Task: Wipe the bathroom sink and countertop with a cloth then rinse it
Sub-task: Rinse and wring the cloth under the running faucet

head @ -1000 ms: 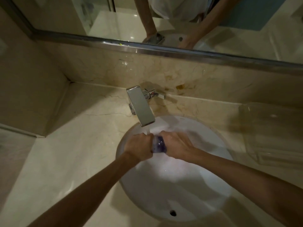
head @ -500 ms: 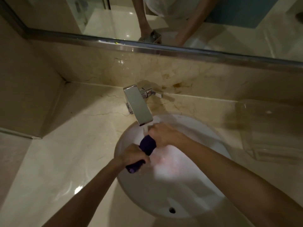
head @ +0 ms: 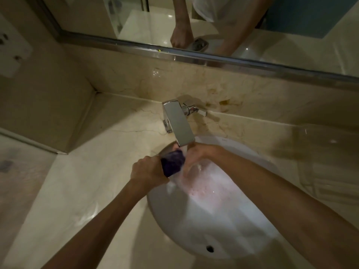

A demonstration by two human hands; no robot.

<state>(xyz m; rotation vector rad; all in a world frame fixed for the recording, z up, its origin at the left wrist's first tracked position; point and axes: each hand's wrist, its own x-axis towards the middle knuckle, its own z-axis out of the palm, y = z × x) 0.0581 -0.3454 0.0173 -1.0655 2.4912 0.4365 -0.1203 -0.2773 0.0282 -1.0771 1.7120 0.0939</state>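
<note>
Purple cloth [head: 172,163], bunched small, sits under the spout of the chrome faucet [head: 177,125], over the back-left rim of the white sink [head: 223,235].

Head view:
- Left hand [head: 148,172] clenched round the cloth's near end. Right hand [head: 196,159] beside it on the stream side, fingers in the running water; whether it grips the cloth cannot be told.
- Half a second back the cloth was a twisted roll stretched between both hands, below the spout. Now it is compacted and raised into the flow. Likely reading: wringing alternates with re-wetting, so the rinse step is under way.
- Pinkish, foamy water spreads across the basin toward the drain [head: 209,248]; the cloth probably needs more rinsing.
- Edges: spout tip just above the knuckles, little headroom. Marble tabletop [head: 81,191] open on the left up to the wall corner. Clear plastic tray [head: 330,164] stands well apart on the right. Mirror [head: 252,32] above the backsplash.
</note>
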